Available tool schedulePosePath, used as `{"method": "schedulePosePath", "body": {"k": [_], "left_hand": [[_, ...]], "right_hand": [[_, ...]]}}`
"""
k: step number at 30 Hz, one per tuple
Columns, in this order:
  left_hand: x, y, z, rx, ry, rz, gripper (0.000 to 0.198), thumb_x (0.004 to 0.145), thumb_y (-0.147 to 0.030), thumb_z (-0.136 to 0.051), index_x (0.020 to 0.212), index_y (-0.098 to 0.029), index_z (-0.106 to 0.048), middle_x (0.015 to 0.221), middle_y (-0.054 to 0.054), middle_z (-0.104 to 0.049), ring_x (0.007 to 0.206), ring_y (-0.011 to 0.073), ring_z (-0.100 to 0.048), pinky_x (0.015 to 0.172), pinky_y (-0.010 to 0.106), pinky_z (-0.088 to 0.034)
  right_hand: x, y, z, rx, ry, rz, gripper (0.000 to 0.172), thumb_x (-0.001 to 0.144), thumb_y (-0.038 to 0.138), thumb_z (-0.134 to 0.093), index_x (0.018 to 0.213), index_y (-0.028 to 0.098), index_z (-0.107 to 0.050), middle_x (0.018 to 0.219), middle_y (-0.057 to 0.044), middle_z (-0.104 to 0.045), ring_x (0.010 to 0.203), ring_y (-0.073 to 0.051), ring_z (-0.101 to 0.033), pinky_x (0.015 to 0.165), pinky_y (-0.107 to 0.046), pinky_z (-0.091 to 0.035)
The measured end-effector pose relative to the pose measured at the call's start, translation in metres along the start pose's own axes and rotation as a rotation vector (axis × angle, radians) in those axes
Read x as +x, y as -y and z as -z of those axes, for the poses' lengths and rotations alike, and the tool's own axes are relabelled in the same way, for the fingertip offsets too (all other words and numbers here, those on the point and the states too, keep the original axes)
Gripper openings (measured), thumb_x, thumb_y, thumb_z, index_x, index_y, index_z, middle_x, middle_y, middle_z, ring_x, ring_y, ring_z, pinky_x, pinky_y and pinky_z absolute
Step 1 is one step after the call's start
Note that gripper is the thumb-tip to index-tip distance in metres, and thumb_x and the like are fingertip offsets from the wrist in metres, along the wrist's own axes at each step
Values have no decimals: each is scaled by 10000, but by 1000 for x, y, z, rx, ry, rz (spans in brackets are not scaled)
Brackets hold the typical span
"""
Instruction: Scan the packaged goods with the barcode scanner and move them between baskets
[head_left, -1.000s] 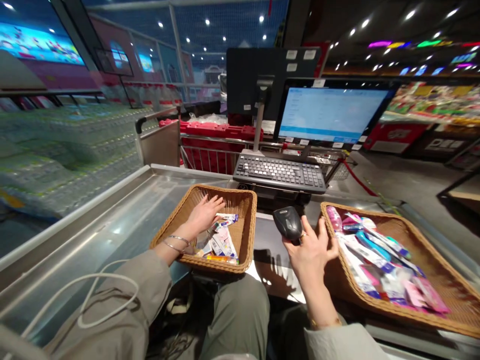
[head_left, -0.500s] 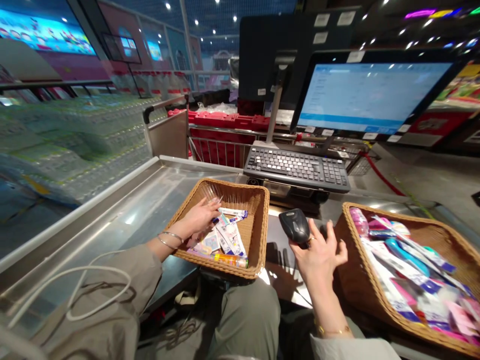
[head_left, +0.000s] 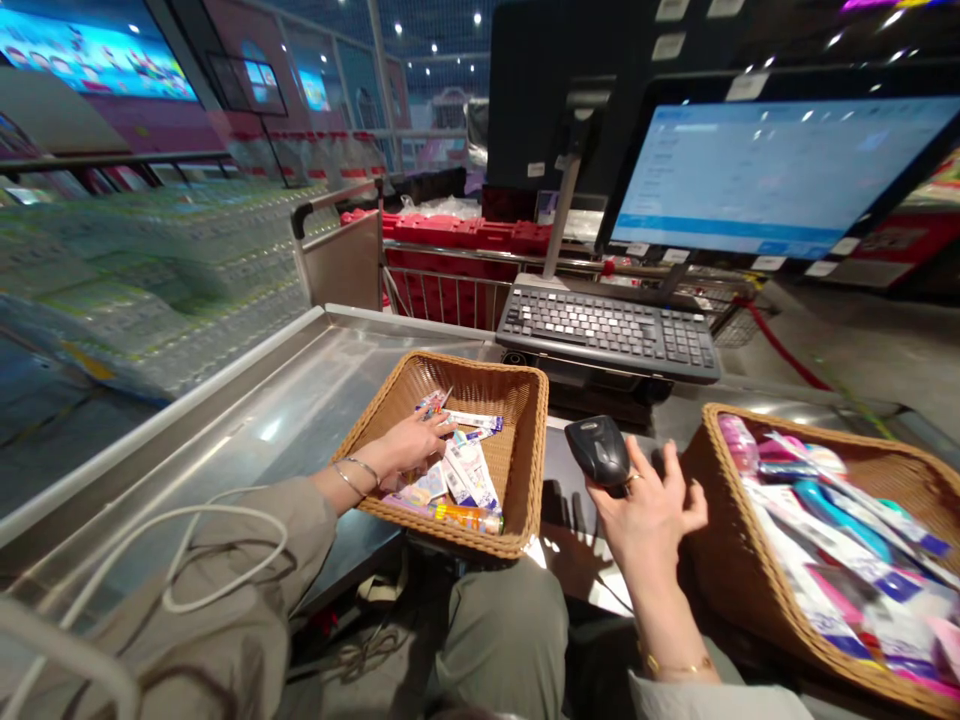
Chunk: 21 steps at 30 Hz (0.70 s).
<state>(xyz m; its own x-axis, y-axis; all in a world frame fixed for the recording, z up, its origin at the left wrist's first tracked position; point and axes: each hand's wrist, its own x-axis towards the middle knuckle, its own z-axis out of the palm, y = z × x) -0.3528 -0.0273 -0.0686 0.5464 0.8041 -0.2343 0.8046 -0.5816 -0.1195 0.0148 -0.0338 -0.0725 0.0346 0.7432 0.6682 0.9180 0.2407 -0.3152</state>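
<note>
My left hand [head_left: 416, 442], with a silver bracelet at its wrist, reaches down into the left wicker basket [head_left: 538, 450]. Its fingers are extended and slightly apart over small white printed packets [head_left: 471, 472]; its thumb and underside are hidden. An orange tube-shaped pack [head_left: 471, 517] lies along the basket's near side. Between the two baskets, my right hand [head_left: 649, 510] grips a black barcode scanner [head_left: 598, 450] with thumb and index finger, the other fingers spread. The scanner is held above the metal counter.
Packaged toothbrush-like items [head_left: 840, 530] fill the right wicker basket [head_left: 757, 570]. Behind the scanner are a black keyboard [head_left: 607, 328] and a lit monitor [head_left: 772, 175]. A white cable [head_left: 217, 510] loops over my left sleeve. The metal counter [head_left: 292, 400] has a raised edge.
My left hand has shifted slightly within the basket, and colourful packs beyond its fingers show more clearly. My right hand still holds the scanner. The whole view has turned slightly.
</note>
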Motion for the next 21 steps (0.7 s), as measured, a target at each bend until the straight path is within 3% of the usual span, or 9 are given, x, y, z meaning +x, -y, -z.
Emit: {"method": "schedulePosePath", "body": {"k": [9,14,17,21], "left_hand": [[2,-3,-6,5,-47,-21,202,756,-173,-743,941,-236,-693,1422,46,-570,1425,314,-385,1184,538,-217],[-3,0,-7,24,-110,72,198,805,-128,-668,965,-242,-694,1445,48,-551,1424,292,-392,1207,543,-159],[-3,2,-12,10,-81,91,196,733,-144,-743,901,-236,-707,1442,56,-552,1425,312,-386,1214,550,-145],[-3,3,-15,13,-41,100,338,683,-158,-796,988,-265,-697,1461,54,-532,1429,311,-377,1199,557,-178]], "right_hand": [[0,1,3,0,1,-34,297,819,476,-517,834,232,-685,1187,-85,-708,1373,-329,-390,1059,-558,-168],[1,1,6,15,14,-49,299,816,467,-508,852,232,-689,1196,-85,-704,1378,-331,-382,1061,-562,-160],[1,1,8,8,32,-65,313,823,477,-493,853,236,-690,1199,-80,-702,1365,-328,-387,1053,-565,-165],[0,-1,8,20,17,-50,314,828,487,-500,850,233,-682,1198,-76,-699,1349,-337,-388,1045,-576,-168]]}}
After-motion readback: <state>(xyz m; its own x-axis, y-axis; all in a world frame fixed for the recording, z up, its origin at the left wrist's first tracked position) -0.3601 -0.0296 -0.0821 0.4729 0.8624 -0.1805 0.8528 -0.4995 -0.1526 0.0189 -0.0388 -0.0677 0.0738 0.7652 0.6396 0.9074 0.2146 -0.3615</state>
